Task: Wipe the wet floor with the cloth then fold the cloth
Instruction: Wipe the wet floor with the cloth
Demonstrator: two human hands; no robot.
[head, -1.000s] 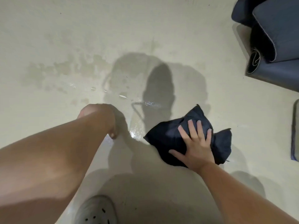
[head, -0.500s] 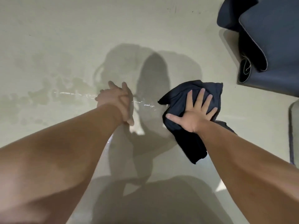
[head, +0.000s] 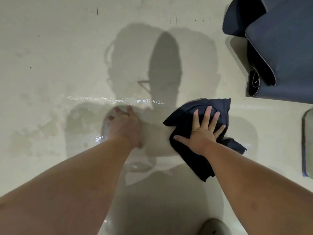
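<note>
Drawn slightly back, the cloth (head: pixel 184 116) wipes under a flat right hand (head: pixel 201 134); left hand (head: pixel 125 128) braces open on wet floor (head: pixel 81 119).

dim light, overlapping shadows, glare on floor (head: pixel 50 48)

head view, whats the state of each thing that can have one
cloth, crumpled, not folded
floor, wet, water streak glinting
left hand, open, resting on the floor
right hand, fingers spread, pressing the cloth
mat, partly rolled
</note>
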